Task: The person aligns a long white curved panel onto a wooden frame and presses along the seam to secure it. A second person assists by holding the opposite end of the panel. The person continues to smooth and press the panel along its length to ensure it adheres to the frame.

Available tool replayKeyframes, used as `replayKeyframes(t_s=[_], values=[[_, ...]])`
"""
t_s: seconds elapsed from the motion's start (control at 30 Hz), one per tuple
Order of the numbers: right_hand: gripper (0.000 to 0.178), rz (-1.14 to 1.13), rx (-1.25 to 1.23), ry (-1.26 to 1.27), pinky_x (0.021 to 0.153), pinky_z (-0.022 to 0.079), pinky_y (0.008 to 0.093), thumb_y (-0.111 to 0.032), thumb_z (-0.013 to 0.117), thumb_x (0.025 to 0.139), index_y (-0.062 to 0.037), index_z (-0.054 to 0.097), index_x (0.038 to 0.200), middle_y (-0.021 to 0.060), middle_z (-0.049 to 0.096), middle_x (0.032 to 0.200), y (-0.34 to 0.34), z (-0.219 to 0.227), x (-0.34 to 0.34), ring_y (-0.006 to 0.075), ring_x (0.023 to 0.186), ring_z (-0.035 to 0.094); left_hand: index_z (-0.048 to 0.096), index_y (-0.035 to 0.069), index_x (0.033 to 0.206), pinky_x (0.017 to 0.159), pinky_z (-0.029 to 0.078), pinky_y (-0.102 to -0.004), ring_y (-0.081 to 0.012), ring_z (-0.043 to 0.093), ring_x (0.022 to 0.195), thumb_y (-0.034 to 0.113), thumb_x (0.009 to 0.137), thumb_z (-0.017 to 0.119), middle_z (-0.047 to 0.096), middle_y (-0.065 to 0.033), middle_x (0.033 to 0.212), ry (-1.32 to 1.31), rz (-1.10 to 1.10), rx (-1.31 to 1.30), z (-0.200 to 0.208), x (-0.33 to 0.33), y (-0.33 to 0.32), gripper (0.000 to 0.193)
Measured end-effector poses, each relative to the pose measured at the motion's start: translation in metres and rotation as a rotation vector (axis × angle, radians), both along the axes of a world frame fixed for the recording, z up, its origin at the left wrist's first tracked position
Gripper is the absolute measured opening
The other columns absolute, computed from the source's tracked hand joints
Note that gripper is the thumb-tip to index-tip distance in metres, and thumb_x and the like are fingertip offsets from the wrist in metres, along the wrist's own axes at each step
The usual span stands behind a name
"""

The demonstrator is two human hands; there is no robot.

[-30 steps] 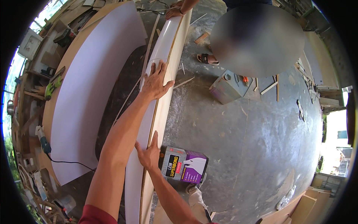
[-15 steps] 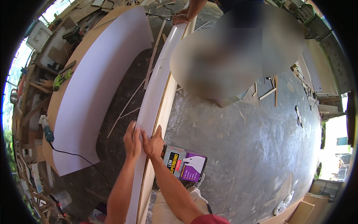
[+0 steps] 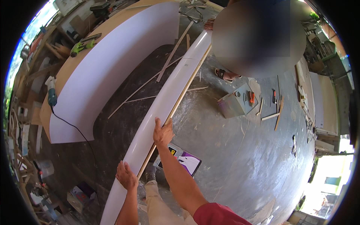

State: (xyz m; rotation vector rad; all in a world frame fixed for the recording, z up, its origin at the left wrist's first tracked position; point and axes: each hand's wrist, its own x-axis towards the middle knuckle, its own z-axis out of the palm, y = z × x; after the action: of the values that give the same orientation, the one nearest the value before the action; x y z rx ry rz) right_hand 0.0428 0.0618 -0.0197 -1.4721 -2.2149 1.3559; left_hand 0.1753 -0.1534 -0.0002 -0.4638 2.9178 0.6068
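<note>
A long, narrow white-faced panel (image 3: 150, 116) with a bare wooden edge runs slantwise from the lower left to the far middle. My left hand (image 3: 126, 175) lies on the near part of its white face, fingers stretched out and a little apart. Farther along, my right hand (image 3: 163, 132) holds the panel's right edge, thumb on the white face and fingers over the wood side. A co-worker's hand (image 3: 209, 24) rests on the far end; a blurred patch covers most of that person. Beneath my right forearm stands a purple and grey tin (image 3: 186, 160), partly hidden.
To the left stands a curved white-faced piece (image 3: 112, 63), with a corded teal power tool (image 3: 51, 93) and a green tool (image 3: 80, 47) on its wooden top. Thin wood strips (image 3: 150, 80) lie on the floor. At right are another tin (image 3: 236, 101) and orange-handled pliers (image 3: 252, 98).
My hands have moved apart: the left has slid nearer along the panel, the right a little farther. The panel now slants more to the right in view, and the co-worker's feet show.
</note>
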Motion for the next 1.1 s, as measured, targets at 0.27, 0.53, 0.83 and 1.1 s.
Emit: replayKeyframes(t_s=[0.27,0.53,0.83,1.1], values=[[0.100,0.073,-0.061,-0.055,0.122,0.020,0.0688,-0.061,0.056,0.098,0.0070,0.020,0.161,0.0299,0.021,0.169,0.005,0.011,-0.003,0.0440,0.155,0.027,0.054,0.000,0.142,0.116,0.032,-0.0517,-0.0342,0.050,0.136,0.049,0.111,0.036,0.058,-0.0175,0.141,-0.076,-0.004,-0.110,0.014,-0.009,0.010,0.062],[0.098,0.141,0.191,-0.142,0.125,0.015,0.0666,-0.052,0.057,0.100,0.0037,0.006,0.164,0.0305,0.002,0.171,0.004,0.009,-0.002,0.0433,0.159,0.013,0.056,0.002,0.140,0.117,0.031,-0.0513,-0.0314,0.050,0.133,0.050,0.110,0.037,0.059,-0.0143,0.137,-0.068,0.015,-0.139,0.015,-0.008,0.014,0.059],[0.095,0.288,0.356,-0.147,0.125,0.006,0.0685,-0.046,0.057,0.101,0.0053,0.005,0.162,0.0311,-0.001,0.170,0.007,0.012,-0.001,0.0446,0.160,0.004,0.055,0.003,0.143,0.119,0.031,-0.0489,-0.0307,0.049,0.136,0.050,0.110,0.037,0.058,-0.0139,0.141,-0.100,0.047,-0.183,0.013,-0.007,0.017,0.060],[0.094,0.299,0.469,-0.070,0.124,-0.002,0.0703,-0.045,0.058,0.099,0.0035,0.008,0.162,0.0316,0.000,0.170,0.004,0.014,-0.003,0.0453,0.160,0.003,0.054,0.001,0.143,0.120,0.029,-0.0530,-0.0337,0.047,0.138,0.048,0.109,0.041,0.056,-0.0173,0.142,-0.108,0.056,-0.106,0.016,-0.008,0.016,0.060]])
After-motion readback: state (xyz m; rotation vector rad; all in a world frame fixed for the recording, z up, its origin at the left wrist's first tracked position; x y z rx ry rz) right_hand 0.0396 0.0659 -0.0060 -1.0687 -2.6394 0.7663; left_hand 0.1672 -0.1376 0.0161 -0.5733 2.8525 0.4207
